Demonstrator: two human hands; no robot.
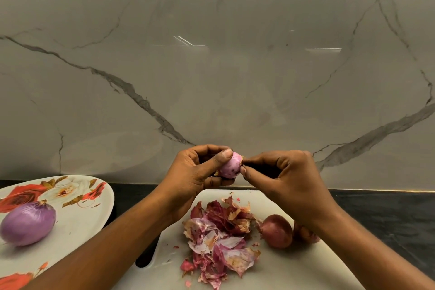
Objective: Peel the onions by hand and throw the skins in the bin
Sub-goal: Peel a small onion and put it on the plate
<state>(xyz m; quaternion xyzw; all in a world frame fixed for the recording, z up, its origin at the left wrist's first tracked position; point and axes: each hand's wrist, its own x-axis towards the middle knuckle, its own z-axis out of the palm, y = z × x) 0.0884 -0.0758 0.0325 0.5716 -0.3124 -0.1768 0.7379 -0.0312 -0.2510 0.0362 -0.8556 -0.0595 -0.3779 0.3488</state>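
Mid-peel, our left hand [200, 172] grips the small pale-purple onion [229, 166] above the white chopping board [282, 271] while our right hand [287, 176] pinches the skin [243, 159] at its tip, which next needs pulling free.

No text, label, brand, number or sign can be read anywhere in the view; the only printed marking is a rose pattern on the plate [77, 228] at the lower left of the frame.

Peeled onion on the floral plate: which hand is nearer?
Left. The left hand is up and right of the peeled onion; the right hand is farther right, beyond the left.
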